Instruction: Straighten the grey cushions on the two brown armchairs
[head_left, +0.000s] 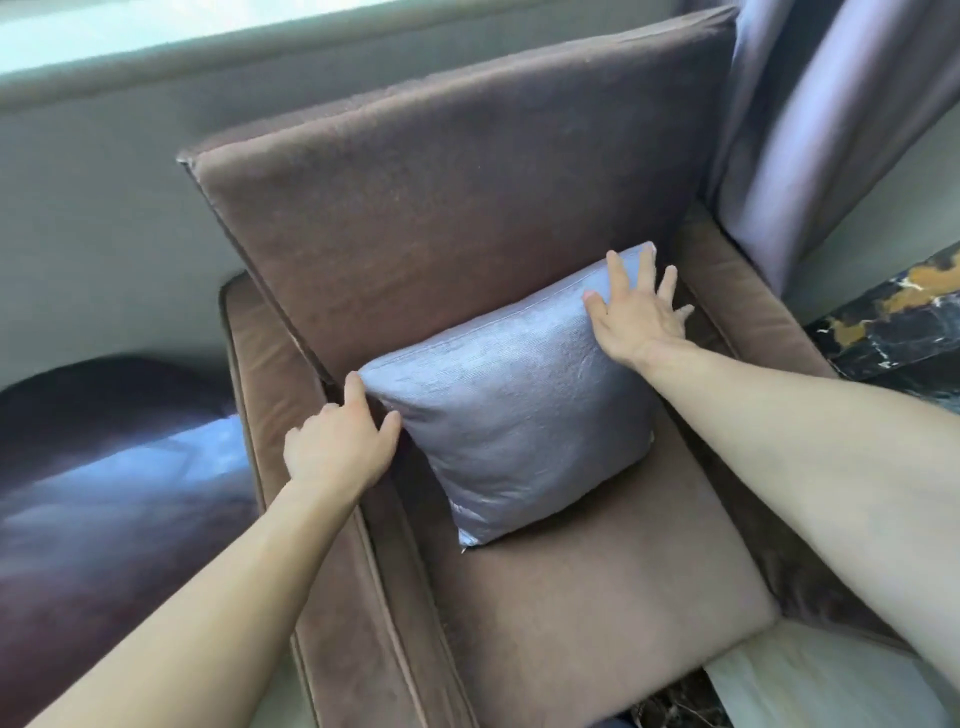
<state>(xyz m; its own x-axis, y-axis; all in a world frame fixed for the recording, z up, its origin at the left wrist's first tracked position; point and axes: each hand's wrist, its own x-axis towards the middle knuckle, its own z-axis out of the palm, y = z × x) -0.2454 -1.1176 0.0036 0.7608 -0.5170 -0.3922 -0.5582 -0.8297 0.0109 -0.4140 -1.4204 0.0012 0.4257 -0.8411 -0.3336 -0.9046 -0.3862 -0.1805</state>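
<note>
A shiny grey cushion (511, 410) stands on the seat of a brown armchair (597, 613), leaning against its backrest and turned a little askew. My left hand (340, 447) is at the cushion's upper left corner, thumb and fingers touching its edge. My right hand (636, 312) lies flat with fingers spread on the cushion's upper right corner, pressing it toward the backrest. Only one armchair is in view.
A round dark glossy table (93, 493) stands left of the armchair. Grey-purple curtains (810, 135) hang at the right rear. A dark marbled surface (904, 317) is at the right edge. A window sill runs behind the chair. Something white lies at the bottom right.
</note>
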